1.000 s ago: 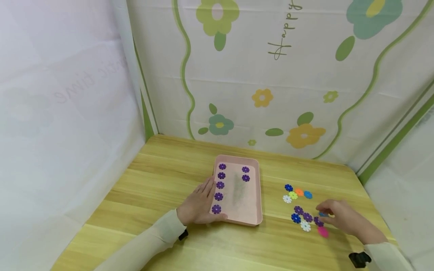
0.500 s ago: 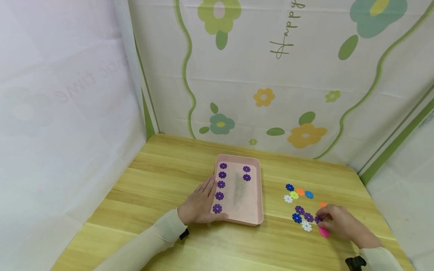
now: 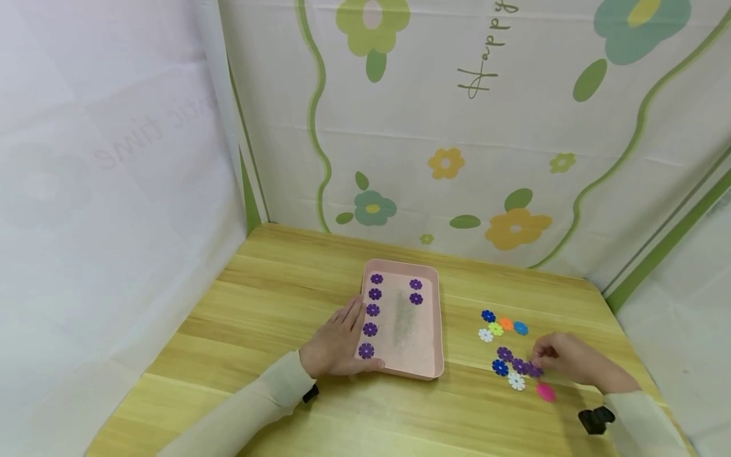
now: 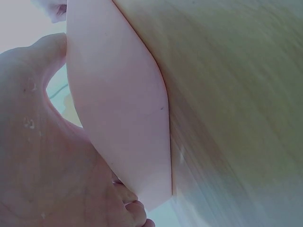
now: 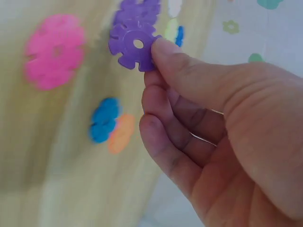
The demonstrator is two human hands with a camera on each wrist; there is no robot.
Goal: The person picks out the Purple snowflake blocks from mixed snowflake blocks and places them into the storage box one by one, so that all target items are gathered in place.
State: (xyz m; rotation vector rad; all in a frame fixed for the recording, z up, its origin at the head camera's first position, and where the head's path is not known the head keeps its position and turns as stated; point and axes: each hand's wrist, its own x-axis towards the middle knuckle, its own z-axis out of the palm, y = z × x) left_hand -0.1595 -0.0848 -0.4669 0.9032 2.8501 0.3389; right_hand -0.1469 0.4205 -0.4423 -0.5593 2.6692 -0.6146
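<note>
A pink tray (image 3: 432, 324) stands on the table, with purple notched plastic discs, snowflake building pieces, in a left column (image 3: 372, 310) and two at the right (image 3: 415, 298). My left hand (image 3: 337, 346) rests at its near left corner, fingers straight along the left side and thumb on the near rim. In the left wrist view the thumb touches the tray's wall (image 4: 123, 104). Between thumb and index finger, my right hand (image 3: 577, 362) pinches a purple snowflake disc (image 5: 124, 42) by its edge, raised off the table. More purple discs (image 3: 504, 354) lie just left of it.
Right of the tray lie loose discs: dark blue (image 3: 499, 367), white (image 3: 516, 381), pink (image 3: 545, 392), and a far cluster with orange (image 3: 506, 324) and light blue (image 3: 520, 328). The right wrist view shows blue (image 5: 104, 120) and orange (image 5: 122, 134) discs. A flowered curtain (image 3: 400, 127) closes the back.
My right hand has taken hold of a purple disc from the table and lifted it a little, shifting slightly left. The left hand has stayed at the tray corner.
</note>
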